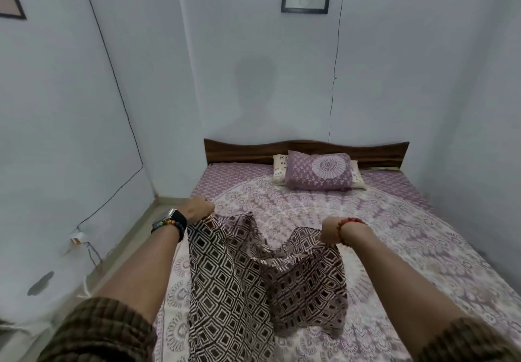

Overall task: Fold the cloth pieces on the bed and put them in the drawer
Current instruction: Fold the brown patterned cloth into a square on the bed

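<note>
A brown and white diamond-patterned cloth point(242, 282) hangs over the near part of the bed point(394, 243), held up by both hands. My left hand point(198, 208) grips its upper left corner, and my right hand point(330, 230) grips its upper right corner. Between the two hands the top edge sags in loose folds. The lower part of the cloth drapes down toward the mauve printed bedsheet. No drawer is in view.
A purple pillow point(318, 171) lies on a pale cushion point(279, 174) by the dark wooden headboard point(375, 151). A narrow strip of floor point(135, 232) runs along the wall on the left. Blue walls close in on the right and behind the bed.
</note>
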